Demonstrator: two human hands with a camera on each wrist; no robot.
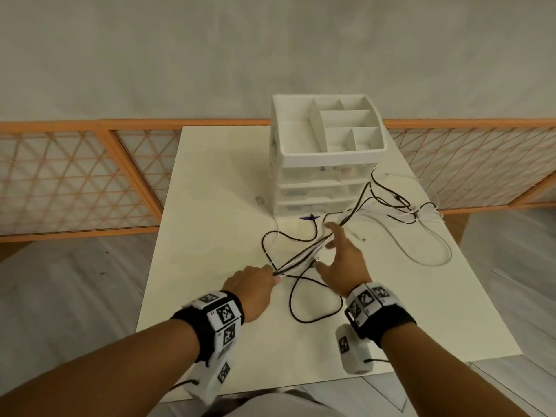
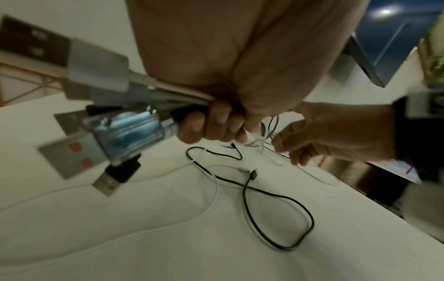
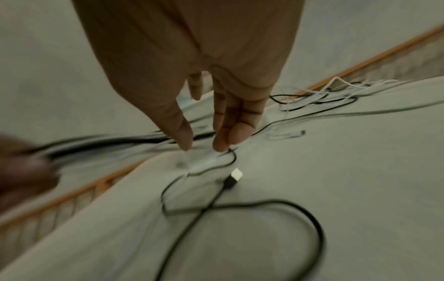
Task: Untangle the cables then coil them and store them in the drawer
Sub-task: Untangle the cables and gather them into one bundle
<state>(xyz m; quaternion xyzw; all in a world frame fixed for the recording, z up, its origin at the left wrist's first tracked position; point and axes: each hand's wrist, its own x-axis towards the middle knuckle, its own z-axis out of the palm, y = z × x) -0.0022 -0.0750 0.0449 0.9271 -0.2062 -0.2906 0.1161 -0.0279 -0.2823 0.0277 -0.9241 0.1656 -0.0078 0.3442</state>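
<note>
While your left hand (image 1: 251, 285) clenches the gathered plug ends of the cables (image 1: 304, 257), the USB plugs (image 2: 96, 121) jut out behind your fist in the left wrist view, which looks like a sensible anchor: with one end pinned, the strands can be pulled straight and sorted. From that fist the black and white bundle runs taut across the white table (image 1: 210, 176) to your right hand (image 1: 343, 266), which is released, fingers spread and straight, holding nothing; the blurred right wrist view shows its fingertips (image 3: 222, 144) at the strands, and whether they actually touch I cannot tell. Judging by this, you are about to comb along the bundle to separate one lead. Below your right hand a black cable (image 1: 316, 302) lies in a slack loop on the table, and a white cable (image 1: 433, 254) arcs out to the right. What stands in your way is the knot (image 1: 415, 212) of thin white and black strands at the far right, well apart from both hands. The drawer unit (image 1: 322, 182) stands behind the bundle, its drawers closed and its divided top tray (image 1: 301, 136) holding no cables, so coiling and storing are not yet begun.
</note>
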